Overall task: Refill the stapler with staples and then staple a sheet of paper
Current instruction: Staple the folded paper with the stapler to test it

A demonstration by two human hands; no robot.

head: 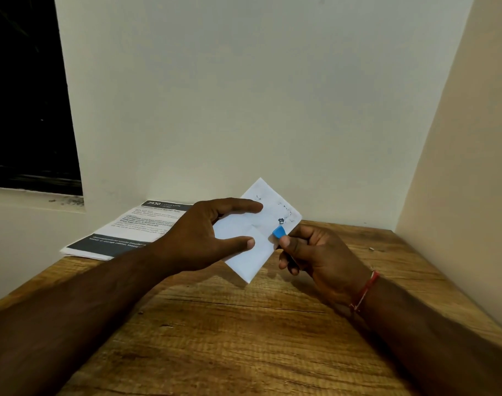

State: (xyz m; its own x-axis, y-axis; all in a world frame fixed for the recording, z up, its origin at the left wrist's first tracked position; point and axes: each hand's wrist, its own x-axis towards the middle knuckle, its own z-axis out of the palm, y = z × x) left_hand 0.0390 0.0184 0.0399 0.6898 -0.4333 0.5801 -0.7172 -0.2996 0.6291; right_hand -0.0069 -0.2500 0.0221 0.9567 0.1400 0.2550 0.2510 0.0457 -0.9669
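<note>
Over the table point(244, 324), left hand point(195, 238) is holding the folded paper point(272, 207) between thumb and fingers. Right hand point(321, 252) is gripping the blue stapler point(279, 232), its nose touching the paper's edge. Probably reaching the stapling stage; refill likely done, staple not confirmed.

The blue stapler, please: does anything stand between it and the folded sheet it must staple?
Nothing visible does. The stapler in the right hand is at the right edge of the folded sheet, which the left hand holds above the table.
</note>
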